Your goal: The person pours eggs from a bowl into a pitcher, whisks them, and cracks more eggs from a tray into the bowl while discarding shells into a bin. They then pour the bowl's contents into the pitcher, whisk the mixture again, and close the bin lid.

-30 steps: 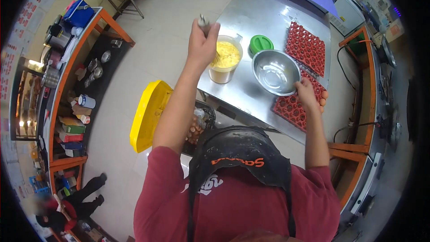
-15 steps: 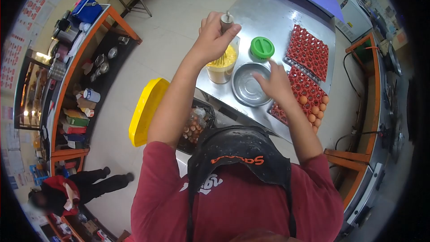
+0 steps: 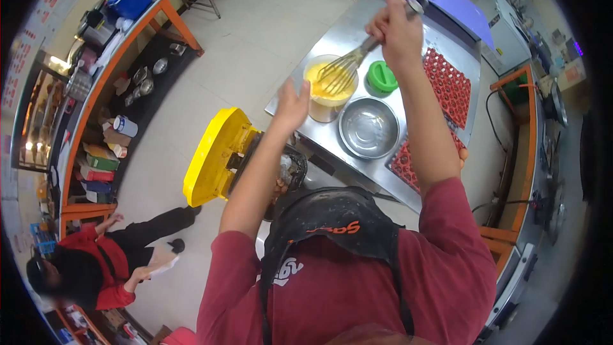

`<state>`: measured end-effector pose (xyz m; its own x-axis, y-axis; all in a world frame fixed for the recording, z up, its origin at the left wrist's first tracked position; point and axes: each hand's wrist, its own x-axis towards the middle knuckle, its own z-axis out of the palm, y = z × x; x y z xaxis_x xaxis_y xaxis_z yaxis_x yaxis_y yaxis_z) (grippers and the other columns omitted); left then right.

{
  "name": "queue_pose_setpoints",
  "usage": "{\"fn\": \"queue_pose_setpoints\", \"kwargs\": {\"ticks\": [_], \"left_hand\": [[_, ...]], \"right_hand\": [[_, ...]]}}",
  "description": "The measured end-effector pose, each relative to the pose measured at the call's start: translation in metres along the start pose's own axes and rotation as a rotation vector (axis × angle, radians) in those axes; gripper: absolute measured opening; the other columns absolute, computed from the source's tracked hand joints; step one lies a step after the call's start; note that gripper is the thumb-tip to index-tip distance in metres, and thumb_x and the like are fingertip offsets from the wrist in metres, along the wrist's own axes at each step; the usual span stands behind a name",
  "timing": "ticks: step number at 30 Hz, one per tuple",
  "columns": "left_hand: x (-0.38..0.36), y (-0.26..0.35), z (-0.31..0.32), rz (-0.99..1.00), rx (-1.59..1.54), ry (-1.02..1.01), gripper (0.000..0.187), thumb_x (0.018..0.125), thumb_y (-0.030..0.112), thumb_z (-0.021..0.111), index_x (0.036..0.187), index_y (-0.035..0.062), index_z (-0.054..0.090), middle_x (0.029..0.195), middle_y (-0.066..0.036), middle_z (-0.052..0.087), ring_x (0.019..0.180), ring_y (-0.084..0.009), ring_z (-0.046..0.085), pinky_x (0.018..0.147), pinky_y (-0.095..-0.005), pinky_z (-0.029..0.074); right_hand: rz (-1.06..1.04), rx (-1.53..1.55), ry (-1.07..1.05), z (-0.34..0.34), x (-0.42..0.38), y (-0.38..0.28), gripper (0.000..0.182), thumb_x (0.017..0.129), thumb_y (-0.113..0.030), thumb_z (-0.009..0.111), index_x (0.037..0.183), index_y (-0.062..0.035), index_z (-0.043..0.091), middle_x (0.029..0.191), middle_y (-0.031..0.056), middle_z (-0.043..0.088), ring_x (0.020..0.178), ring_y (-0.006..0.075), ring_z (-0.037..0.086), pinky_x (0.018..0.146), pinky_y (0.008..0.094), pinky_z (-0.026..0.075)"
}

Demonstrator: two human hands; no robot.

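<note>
My right hand (image 3: 401, 29) is wrapped round the handle of a whisk (image 3: 341, 71), which slants down to the left. The whisk's wires are at the mouth of a clear container (image 3: 324, 112) of yellow mixture (image 3: 327, 80). My left hand (image 3: 292, 105) is beside the container's left side, fingers raised and somewhat apart, holding nothing. Just right of the container stand a green lid or tub (image 3: 382, 77) and, nearer me, a round metal bowl (image 3: 369, 128).
Red egg trays (image 3: 449, 86) lie on the right of the metal table (image 3: 308, 129). A yellow-lidded bin (image 3: 214, 153) stands below its left edge. Orange-framed shelves (image 3: 167, 16) line the left. Another person (image 3: 105, 259) holds something pale at lower left.
The whisk has passed from my left hand to my right hand, its wires now raised and tilted. My left hand has dropped beside the container. The other person has turned and moved their arms.
</note>
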<state>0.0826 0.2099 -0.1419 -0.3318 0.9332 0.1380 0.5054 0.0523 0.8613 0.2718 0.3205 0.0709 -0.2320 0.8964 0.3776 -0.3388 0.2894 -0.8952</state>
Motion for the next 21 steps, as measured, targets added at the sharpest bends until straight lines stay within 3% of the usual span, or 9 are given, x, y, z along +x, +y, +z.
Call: {"fn": "queue_pose_setpoints", "kwargs": {"ticks": [4, 7, 8, 10, 12, 16, 18, 19, 21], "left_hand": [[-0.022, 0.005, 0.002, -0.030, -0.244, -0.224, 0.062, 0.108, 0.042, 0.038, 0.150, -0.0047, 0.035, 0.145, -0.030, 0.047, 0.136, -0.0418, 0.044, 0.116, -0.0427, 0.032], [-0.021, 0.008, 0.006, -0.125, -0.411, -0.210, 0.062, 0.109, 0.042, 0.034, 0.152, -0.0023, 0.033, 0.146, -0.027, 0.047, 0.139, -0.0371, 0.044, 0.117, -0.0411, 0.031], [-0.025, 0.006, 0.009, -0.171, -0.466, -0.207, 0.062, 0.110, 0.042, 0.033, 0.153, -0.0011, 0.033, 0.147, -0.026, 0.047, 0.140, -0.0356, 0.043, 0.117, -0.0409, 0.030], [-0.027, 0.006, 0.010, -0.164, -0.510, -0.229, 0.064, 0.109, 0.045, 0.032, 0.156, 0.0018, 0.028, 0.146, -0.024, 0.048, 0.134, -0.0318, 0.048, 0.111, -0.0380, 0.038], [-0.024, 0.013, 0.008, -0.220, -0.550, -0.253, 0.067, 0.109, 0.049, 0.032, 0.159, 0.0054, 0.023, 0.145, -0.022, 0.049, 0.126, -0.0287, 0.054, 0.102, -0.0358, 0.046], [-0.028, 0.029, 0.002, -0.400, -0.601, -0.307, 0.071, 0.107, 0.057, 0.029, 0.162, 0.0147, 0.015, 0.146, -0.020, 0.048, 0.110, -0.0265, 0.062, 0.081, -0.0339, 0.056], [-0.033, 0.029, 0.001, -0.433, -0.624, -0.315, 0.072, 0.106, 0.060, 0.028, 0.162, 0.0187, 0.013, 0.148, -0.019, 0.045, 0.108, -0.0281, 0.063, 0.077, -0.0353, 0.057], [-0.032, 0.027, 0.004, -0.436, -0.643, -0.312, 0.072, 0.105, 0.061, 0.027, 0.163, 0.0204, 0.012, 0.149, -0.019, 0.044, 0.109, -0.0296, 0.063, 0.078, -0.0369, 0.057], [-0.030, 0.029, 0.008, -0.450, -0.675, -0.308, 0.073, 0.104, 0.064, 0.027, 0.163, 0.0237, 0.010, 0.154, -0.017, 0.038, 0.111, -0.0344, 0.063, 0.082, -0.0401, 0.057]], "right_hand": [[0.182, -0.583, -0.122, 0.014, -0.045, 0.103, 0.033, 0.101, -0.029, 0.062, 0.075, -0.0096, 0.057, 0.065, 0.0001, 0.058, 0.058, 0.0099, 0.057, 0.053, 0.0280, 0.048], [0.231, -0.660, -0.413, 0.023, -0.041, 0.080, 0.027, 0.100, -0.026, 0.062, 0.079, -0.0088, 0.060, 0.067, 0.0001, 0.058, 0.059, 0.0100, 0.058, 0.055, 0.0285, 0.050], [0.239, -0.360, -0.117, 0.050, -0.038, 0.029, 0.029, 0.101, -0.027, 0.061, 0.078, -0.0092, 0.059, 0.066, 0.0001, 0.057, 0.057, 0.0105, 0.056, 0.054, 0.0286, 0.048], [0.017, -0.101, -0.159, -0.001, 0.004, 0.031, 0.033, 0.103, -0.026, 0.058, 0.074, -0.0101, 0.058, 0.064, -0.0004, 0.055, 0.055, 0.0112, 0.054, 0.054, 0.0295, 0.046], [0.195, -0.301, 0.046, 0.004, -0.016, 0.076, 0.041, 0.103, -0.028, 0.059, 0.067, -0.0118, 0.053, 0.058, -0.0001, 0.052, 0.055, 0.0107, 0.051, 0.054, 0.0290, 0.043], [0.100, -0.453, -0.426, 0.024, -0.037, 0.062, 0.041, 0.103, -0.033, 0.061, 0.069, -0.0111, 0.051, 0.060, 0.0001, 0.054, 0.057, 0.0097, 0.053, 0.056, 0.0283, 0.044], [0.101, -0.153, -0.101, 0.026, -0.012, 0.033, 0.043, 0.102, -0.035, 0.062, 0.069, -0.0104, 0.049, 0.060, -0.0005, 0.054, 0.058, 0.0089, 0.054, 0.056, 0.0276, 0.043], [0.041, 0.064, -0.199, -0.008, 0.009, 0.038, 0.046, 0.101, -0.037, 0.063, 0.067, -0.0105, 0.046, 0.061, -0.0006, 0.054, 0.058, 0.0082, 0.054, 0.056, 0.0272, 0.042], [0.040, -0.366, -0.181, -0.001, -0.025, 0.084, 0.044, 0.102, -0.037, 0.062, 0.069, -0.0107, 0.048, 0.062, -0.0008, 0.055, 0.057, 0.0081, 0.054, 0.055, 0.0268, 0.043]]}}
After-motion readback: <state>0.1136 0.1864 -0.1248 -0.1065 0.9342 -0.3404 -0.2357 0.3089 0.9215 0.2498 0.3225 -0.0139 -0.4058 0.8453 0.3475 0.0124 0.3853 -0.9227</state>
